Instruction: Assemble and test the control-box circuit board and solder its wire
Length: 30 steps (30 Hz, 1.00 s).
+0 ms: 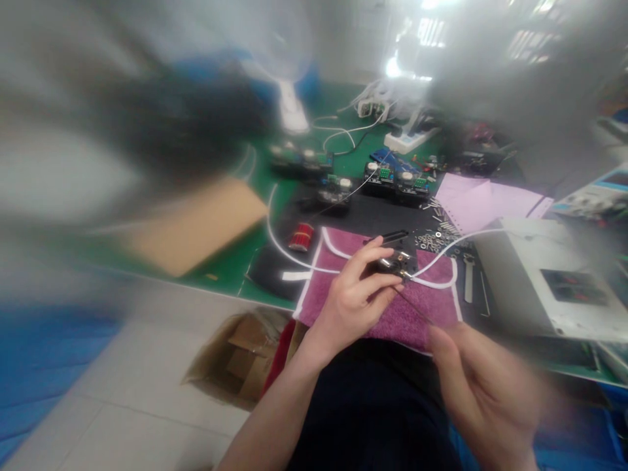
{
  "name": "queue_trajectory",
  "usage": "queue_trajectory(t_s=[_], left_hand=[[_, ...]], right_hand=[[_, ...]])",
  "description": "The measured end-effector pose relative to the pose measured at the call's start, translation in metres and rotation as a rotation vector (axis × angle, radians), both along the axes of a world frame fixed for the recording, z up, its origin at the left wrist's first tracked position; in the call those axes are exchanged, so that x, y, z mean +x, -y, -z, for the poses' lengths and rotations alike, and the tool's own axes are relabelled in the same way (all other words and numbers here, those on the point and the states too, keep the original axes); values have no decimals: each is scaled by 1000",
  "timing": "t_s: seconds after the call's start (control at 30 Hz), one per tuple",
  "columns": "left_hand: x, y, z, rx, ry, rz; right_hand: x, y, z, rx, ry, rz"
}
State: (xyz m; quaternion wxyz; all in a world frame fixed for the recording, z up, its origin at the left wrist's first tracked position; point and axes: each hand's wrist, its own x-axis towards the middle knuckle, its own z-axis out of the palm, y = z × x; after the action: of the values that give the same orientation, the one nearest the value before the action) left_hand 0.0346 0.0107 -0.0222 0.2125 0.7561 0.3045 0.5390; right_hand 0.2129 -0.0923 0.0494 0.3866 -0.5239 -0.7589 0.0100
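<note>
My left hand point(354, 294) is closed round a small black part point(396, 263) with metal fittings, held just above a purple towel point(392, 314) at the table's near edge. My right hand point(483, 379) is low at the right, blurred by motion, its fingers closed on a thin dark tool or wire point(415, 309) whose tip runs up to the black part. A white cable point(451, 245) passes beside the part.
Behind the towel lie loose screws point(434, 239), a red spool point(301, 237), several circuit modules point(397, 178), pink paper point(478, 203) and a power strip point(409, 137). A grey metal box point(540, 281) stands right. A brown board point(196, 226) lies left; an open carton point(243, 360) is on the floor.
</note>
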Motion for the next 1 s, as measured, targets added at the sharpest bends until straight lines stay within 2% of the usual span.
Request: queue_trajectory(t_s=[0.2,0.43,0.73,1.0], left_hand=[[-1,-1,0,3,2,7],[0,-2,-1,7,0,0],[-1,-3,1,27,-17,-10],[-1,-2,2,20,-9,-14]], right_hand=[[-3,-2,-1,-19,-35,-11],[-6,1,4,-42,-49,43],[-20,1,2,36,-36,136],[-26,3,6,43,-86,197]])
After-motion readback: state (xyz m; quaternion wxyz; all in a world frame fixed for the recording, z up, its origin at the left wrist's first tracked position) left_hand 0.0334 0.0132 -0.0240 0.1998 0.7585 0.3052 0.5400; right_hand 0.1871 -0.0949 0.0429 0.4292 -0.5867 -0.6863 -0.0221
